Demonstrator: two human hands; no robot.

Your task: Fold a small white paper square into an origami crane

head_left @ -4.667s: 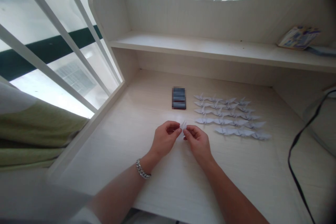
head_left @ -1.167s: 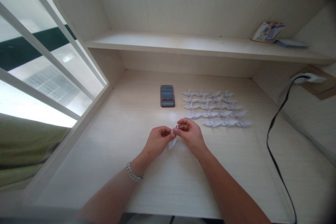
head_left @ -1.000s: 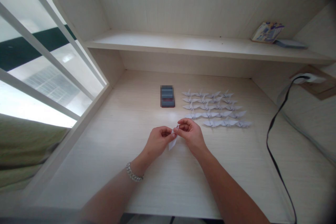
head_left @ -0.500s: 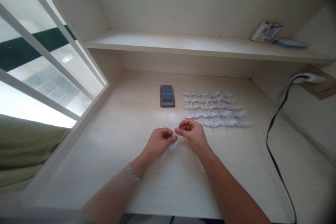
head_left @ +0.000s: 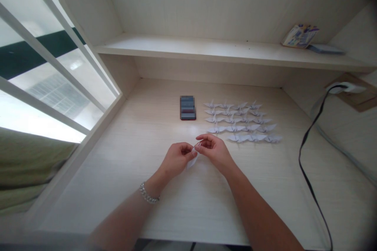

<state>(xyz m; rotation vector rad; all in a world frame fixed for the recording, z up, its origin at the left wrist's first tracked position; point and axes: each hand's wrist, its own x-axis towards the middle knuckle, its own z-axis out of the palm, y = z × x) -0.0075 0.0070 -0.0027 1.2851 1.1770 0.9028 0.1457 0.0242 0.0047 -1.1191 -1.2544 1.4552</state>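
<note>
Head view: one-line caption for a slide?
Both hands, left and right, pinch a small folded paper beside rows of paper cranes on a desk.

There is one view only, from a camera worn on the person's head, looking forward and steeply down across the pale wooden desk top (head_left: 123,157). It sits close above the two bare forearms, faces the desk's white upper shelf (head_left: 206,49), and takes in the barred window (head_left: 44,66) at left.

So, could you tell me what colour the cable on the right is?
Black cable, seen in the head view.
</note>
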